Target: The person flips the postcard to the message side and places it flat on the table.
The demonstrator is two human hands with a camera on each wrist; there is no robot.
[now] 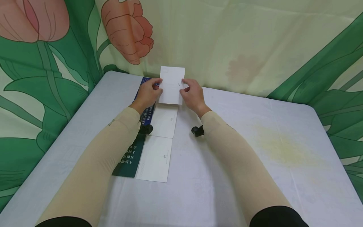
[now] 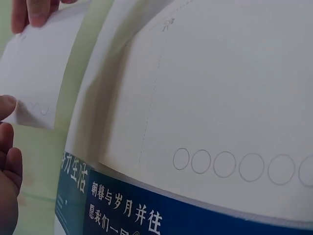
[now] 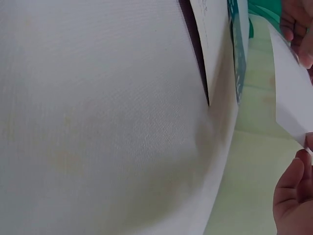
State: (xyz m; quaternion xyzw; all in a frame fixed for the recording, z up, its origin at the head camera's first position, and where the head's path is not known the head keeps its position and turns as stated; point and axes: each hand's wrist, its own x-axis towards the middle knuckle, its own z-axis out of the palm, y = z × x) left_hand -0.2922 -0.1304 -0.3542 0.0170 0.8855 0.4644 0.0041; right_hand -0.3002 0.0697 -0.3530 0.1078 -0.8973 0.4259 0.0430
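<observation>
left hand (image 1: 146, 93): grip pinches white card (image 1: 171, 85);
right hand (image 1: 194, 95): grip pinches opposite edge;
worktop (image 1: 255, 110): two blank-looking cards (image 1: 154, 159) lie flat

White card (image 1: 171, 85), held by both long sides
Rect., w/ faint print & sm. circles; off tbl (image 1: 244, 126), far end.

Partly covered, partly cropped
Centre-left in the head view, the left sleeve (image 1: 96, 165) hides parts of the dark-blue card (image 1: 147, 116) and green card (image 1: 129, 162); the white postcard (image 1: 171, 77) bears print too small to read. The right wrist view's right edge crops that postcard and the right hand (image 3: 294, 200).
</observation>
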